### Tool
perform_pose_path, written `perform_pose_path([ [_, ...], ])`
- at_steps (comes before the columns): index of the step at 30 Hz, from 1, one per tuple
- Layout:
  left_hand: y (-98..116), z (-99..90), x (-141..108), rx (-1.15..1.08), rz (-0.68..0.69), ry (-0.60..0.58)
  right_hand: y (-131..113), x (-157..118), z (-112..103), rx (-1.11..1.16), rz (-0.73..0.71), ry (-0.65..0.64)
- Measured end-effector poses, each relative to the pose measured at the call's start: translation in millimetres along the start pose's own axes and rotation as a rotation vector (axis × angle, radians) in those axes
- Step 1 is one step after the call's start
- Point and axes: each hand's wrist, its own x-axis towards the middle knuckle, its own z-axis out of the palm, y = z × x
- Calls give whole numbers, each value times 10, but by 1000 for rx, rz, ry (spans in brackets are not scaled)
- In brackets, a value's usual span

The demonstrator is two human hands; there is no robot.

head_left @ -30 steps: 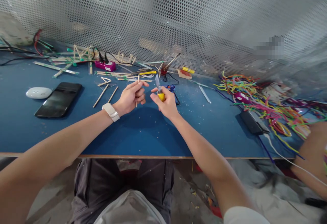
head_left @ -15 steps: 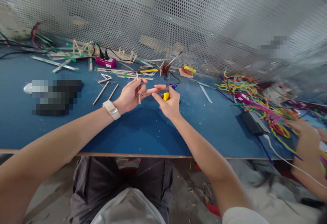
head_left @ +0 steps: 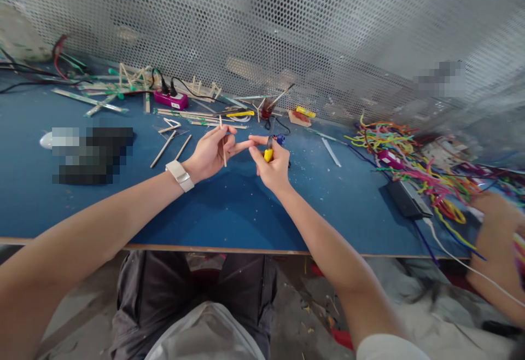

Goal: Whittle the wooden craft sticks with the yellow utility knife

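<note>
Above the blue table, my left hand (head_left: pixel 209 155) holds a thin wooden stick (head_left: pixel 223 149) upright between curled fingers, its index finger stretched out to the right. The tip of that finger meets the thumb and index fingertips of my right hand (head_left: pixel 274 167). My right hand is closed around a small tool with yellow and blue parts (head_left: pixel 268 155); its kind is mostly hidden by the palm and fingers. Left of my hands lie a small wooden triangle (head_left: pixel 169 125) and two loose sticks (head_left: pixel 163 149).
Behind are a purple power strip (head_left: pixel 171 99), a yellow-handled cutter (head_left: pixel 240 114), wooden frames (head_left: pixel 131 78) and a yellow tube (head_left: pixel 305 112) by the perforated metal screen (head_left: pixel 229 26). Tangled coloured cords (head_left: pixel 385 138), a black box (head_left: pixel 408 198) and another person's arm (head_left: pixel 498 228) are at right.
My hands have barely moved; both keep their hold, and the right fingertips shift slightly at the left index fingertip. The other person's hand at right has moved a little.
</note>
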Motion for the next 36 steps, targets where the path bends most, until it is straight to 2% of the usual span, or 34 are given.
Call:
perform_pose_path([
  [6,17,-2,-9,37,30,-6,28,10,-21,-33,-1,-15],
  [10,15,20,-26,27,10,-12,-10,24,-1,-23,10,23],
  [15,-2,45,-54,59,14,-90,-65,52,0,13,107,45],
  [19,-29,-10,-33,116,63,-147,-69,78,-10,39,119,43],
  [23,-93,-90,-4,379,191,-195,-89,84,-18,-17,85,-6],
  [29,-165,-165,-17,875,421,-151,-177,46,-20,-55,-45,-178],
  [36,-146,-170,-23,1126,500,-104,-98,58,-49,-65,34,-280],
])
